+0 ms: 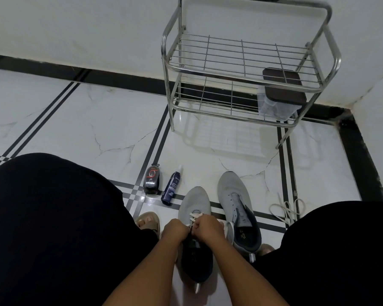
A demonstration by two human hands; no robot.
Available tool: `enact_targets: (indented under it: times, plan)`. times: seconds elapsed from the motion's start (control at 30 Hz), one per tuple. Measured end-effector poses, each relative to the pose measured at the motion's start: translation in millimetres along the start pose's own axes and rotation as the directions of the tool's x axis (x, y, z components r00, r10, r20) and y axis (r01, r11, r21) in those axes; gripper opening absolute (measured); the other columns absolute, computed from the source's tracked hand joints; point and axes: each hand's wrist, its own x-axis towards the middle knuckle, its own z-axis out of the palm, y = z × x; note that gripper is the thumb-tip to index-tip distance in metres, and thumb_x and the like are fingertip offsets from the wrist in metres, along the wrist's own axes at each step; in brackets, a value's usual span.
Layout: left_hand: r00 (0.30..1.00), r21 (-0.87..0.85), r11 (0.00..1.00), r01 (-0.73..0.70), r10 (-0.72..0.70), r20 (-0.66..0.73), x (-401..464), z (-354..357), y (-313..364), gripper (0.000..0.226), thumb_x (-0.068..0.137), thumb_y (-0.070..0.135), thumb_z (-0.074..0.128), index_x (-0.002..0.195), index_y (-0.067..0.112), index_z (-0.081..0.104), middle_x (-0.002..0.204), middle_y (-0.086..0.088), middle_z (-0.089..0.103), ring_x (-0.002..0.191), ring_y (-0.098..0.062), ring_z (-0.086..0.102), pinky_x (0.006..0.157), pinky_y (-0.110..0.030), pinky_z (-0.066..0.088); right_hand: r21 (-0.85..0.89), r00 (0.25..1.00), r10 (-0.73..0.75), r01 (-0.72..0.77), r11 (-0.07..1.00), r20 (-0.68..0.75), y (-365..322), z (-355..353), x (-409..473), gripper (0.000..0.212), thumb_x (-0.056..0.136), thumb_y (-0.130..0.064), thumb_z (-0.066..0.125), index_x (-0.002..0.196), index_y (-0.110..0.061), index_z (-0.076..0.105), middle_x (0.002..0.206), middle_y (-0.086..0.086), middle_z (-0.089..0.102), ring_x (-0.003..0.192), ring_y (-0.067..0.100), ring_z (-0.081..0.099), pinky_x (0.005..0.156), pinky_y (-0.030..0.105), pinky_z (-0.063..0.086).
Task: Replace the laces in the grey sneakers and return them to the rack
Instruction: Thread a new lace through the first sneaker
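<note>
Two grey sneakers stand on the tiled floor between my knees. Over the left sneaker (195, 202), my left hand (175, 230) and my right hand (208, 227) are both curled on its white lace (194, 216) at the eyelets. The right sneaker (232, 195) has no lace and its tongue lies open. A loose white lace (285, 209) lies on the floor to its right. The metal rack (248, 60) stands against the wall beyond.
A black shoe-polish sponge (152, 180) and a dark blue spray bottle (171, 187) lie left of the sneakers. A clear box with a brown lid (281, 91) sits on the rack's lower shelf. My sandalled foot (147, 221) is beside the left sneaker.
</note>
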Motion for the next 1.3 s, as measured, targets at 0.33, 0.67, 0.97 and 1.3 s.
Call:
enact_targets:
  times: [0.33,0.67,0.97,1.3]
  plan:
    - [0.999,0.061,0.997,-0.041,0.041,0.002,-5,-1,3,0.032,0.085,0.024,0.056,0.113,0.011,0.064,0.115,-0.010,0.066,0.104,-0.028,0.064,0.090,-0.036,0.054,-0.089,0.989,-0.035,0.022,0.996,-0.142,2,-11,-10,0.026,0.090,-0.028,0.057,0.114,-0.023,0.065,0.121,0.002,0.057,0.117,0.026,0.052,0.095,0.037,0.040]
    - [0.984,-0.062,0.998,-0.023,0.012,-0.177,-23,-14,12,0.035,0.097,0.024,0.044,0.126,0.005,0.045,0.129,-0.016,0.055,0.118,-0.032,0.054,0.092,-0.035,0.043,-0.004,0.887,0.300,-0.319,0.948,0.350,31,0,-31,0.028,0.086,-0.023,0.057,0.109,-0.007,0.060,0.132,0.014,0.057,0.120,0.029,0.058,0.099,0.044,0.048]
    - [0.830,-0.772,0.557,-0.306,-0.240,-0.503,-30,-99,54,0.014,0.090,0.002,0.042,0.101,0.010,0.041,0.104,-0.020,0.060,0.085,-0.033,0.058,0.066,-0.035,0.047,0.199,0.955,0.230,-0.266,0.943,0.188,22,-10,-29,0.027,0.074,-0.027,0.051,0.097,-0.015,0.057,0.111,0.010,0.066,0.101,0.028,0.067,0.085,0.033,0.053]
    - [0.904,-0.617,0.770,-0.164,-0.134,-0.406,-44,-64,49,0.025,0.097,0.007,0.036,0.118,-0.004,0.045,0.115,-0.023,0.057,0.107,-0.038,0.056,0.084,-0.036,0.043,0.166,0.993,0.064,-0.046,0.985,-0.104,10,-19,-12,0.025,0.093,-0.021,0.046,0.109,-0.011,0.063,0.115,0.010,0.065,0.106,0.028,0.061,0.084,0.033,0.051]
